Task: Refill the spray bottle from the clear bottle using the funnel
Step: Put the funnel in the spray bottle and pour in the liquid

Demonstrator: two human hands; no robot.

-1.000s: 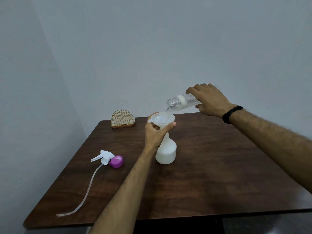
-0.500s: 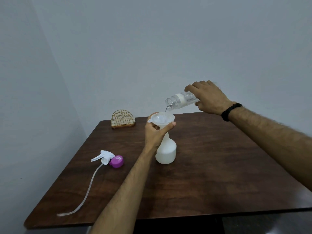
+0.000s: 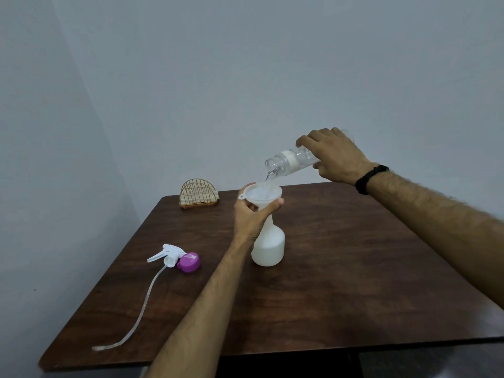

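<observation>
Looked like a plain room in a home, not a lab or workshop. Bare grey-white painted walls [image 3: 245,77] met in a corner behind a dark wooden table [image 3: 354,282]. Gold wire napkin holder [image 3: 198,193] sat at the table's far edge. Household stuff only: white plastic spray bottle [image 3: 268,248], funnel [image 3: 262,194]. No machines or benches.

1. Dark brown wooden table [image 3: 354,282], grain visible across the top.
2. Gold wire holder [image 3: 198,193] with an arched top, upright near the table's far left corner.
3. Purple cap [image 3: 188,262] flat on the table's left side.
4. Plain grey-blue wall [image 3: 245,77] behind, meeting a second wall at left.
</observation>
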